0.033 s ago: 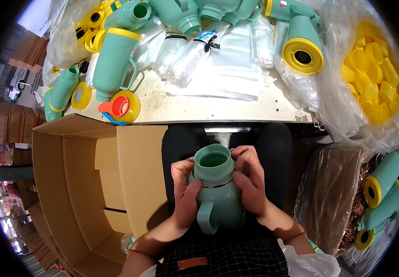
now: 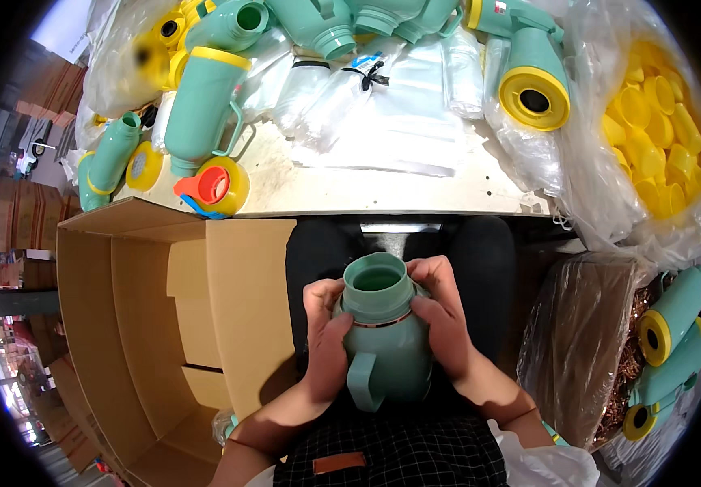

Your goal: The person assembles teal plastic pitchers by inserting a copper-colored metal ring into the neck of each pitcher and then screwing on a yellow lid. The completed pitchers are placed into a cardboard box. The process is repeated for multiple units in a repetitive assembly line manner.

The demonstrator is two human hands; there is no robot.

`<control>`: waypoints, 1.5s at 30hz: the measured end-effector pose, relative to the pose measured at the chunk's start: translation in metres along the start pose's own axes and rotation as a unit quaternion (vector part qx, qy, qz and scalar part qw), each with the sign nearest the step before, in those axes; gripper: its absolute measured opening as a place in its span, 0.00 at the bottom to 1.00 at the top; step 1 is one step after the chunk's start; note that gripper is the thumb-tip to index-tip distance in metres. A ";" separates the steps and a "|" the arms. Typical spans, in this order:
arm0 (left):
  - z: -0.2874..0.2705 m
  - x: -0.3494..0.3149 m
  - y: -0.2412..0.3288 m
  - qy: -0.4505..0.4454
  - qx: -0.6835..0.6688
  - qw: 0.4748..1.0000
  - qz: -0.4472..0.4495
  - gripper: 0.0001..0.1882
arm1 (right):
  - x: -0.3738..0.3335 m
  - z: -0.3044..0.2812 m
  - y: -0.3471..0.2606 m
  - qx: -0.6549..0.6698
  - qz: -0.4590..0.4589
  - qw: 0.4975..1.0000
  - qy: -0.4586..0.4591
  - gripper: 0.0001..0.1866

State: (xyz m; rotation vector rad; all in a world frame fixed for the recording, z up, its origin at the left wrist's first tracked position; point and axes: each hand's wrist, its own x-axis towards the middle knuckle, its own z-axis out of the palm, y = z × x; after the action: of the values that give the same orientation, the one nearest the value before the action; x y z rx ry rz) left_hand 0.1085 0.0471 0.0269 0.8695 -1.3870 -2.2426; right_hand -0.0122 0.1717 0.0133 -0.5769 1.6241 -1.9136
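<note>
Hands gripping green flask (image 2: pixel 387 341) over lap: left hand (image 2: pixel 326 341) and right hand (image 2: pixel 444 321) clasping its shoulder, fingers wrapping neck; cardboard box (image 2: pixel 147 325) standing open alongside at left.

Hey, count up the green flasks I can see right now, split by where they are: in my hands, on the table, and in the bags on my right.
In both hands, left hand and right hand: 1 flask
On the table: at least 6, some cut off at the top edge
In the bags, right: 2 clearly seen
Total: at least 9
</note>
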 end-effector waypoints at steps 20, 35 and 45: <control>-0.008 0.031 0.017 -0.197 -0.003 0.971 -0.137 0.12 | 0.025 -0.018 -0.009 0.211 0.277 0.929 -0.124 0.09; 0.034 0.007 -0.004 -0.074 -0.142 0.970 -0.181 0.28 | -0.015 -0.052 -0.097 -0.226 -0.443 0.867 0.034 0.38; -0.029 0.035 -0.062 -0.022 -0.124 0.973 -0.193 0.24 | 0.143 -0.335 -0.151 -0.658 -0.088 0.532 0.526 0.51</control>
State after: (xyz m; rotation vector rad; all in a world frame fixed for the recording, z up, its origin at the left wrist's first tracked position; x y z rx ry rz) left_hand 0.1026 0.0351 -0.0491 1.0810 -0.9861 -2.6653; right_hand -0.3572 0.3434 0.0990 0.1014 3.8756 -0.4995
